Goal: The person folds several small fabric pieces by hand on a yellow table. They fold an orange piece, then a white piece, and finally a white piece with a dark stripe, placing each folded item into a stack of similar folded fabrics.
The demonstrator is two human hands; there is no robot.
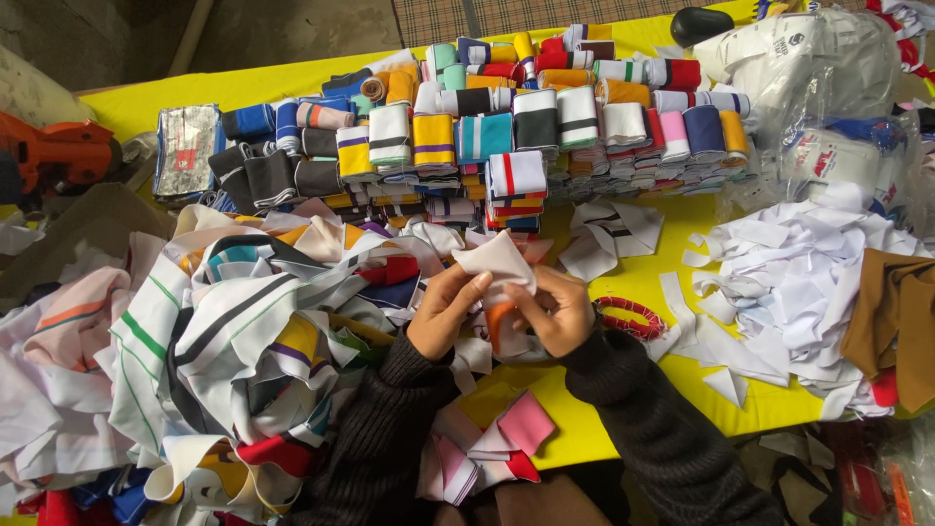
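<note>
Here, both hands meet just below the centre of the yellow table (623, 282), and between them sits a white fabric piece (499, 261) with an orange strip (498, 321) hanging under it. The left hand (446, 310) pinches the piece's left edge with thumb and fingers closed on the cloth; the right hand (557, 310) grips its lower right corner, so the piece is stretched flat between them, probably to square it for folding. At nine o'clock from the hands lies a loose heap of striped collar pieces (224, 331), within easy reach. At twelve o'clock, folded striped bundles (487, 136) stand packed in neat rows. At three o'clock sit white scraps (789, 282), with a red ring (631, 317) just beside the right hand. At six o'clock, pink and white pieces (497, 438) rest near the dark sleeves.
</note>
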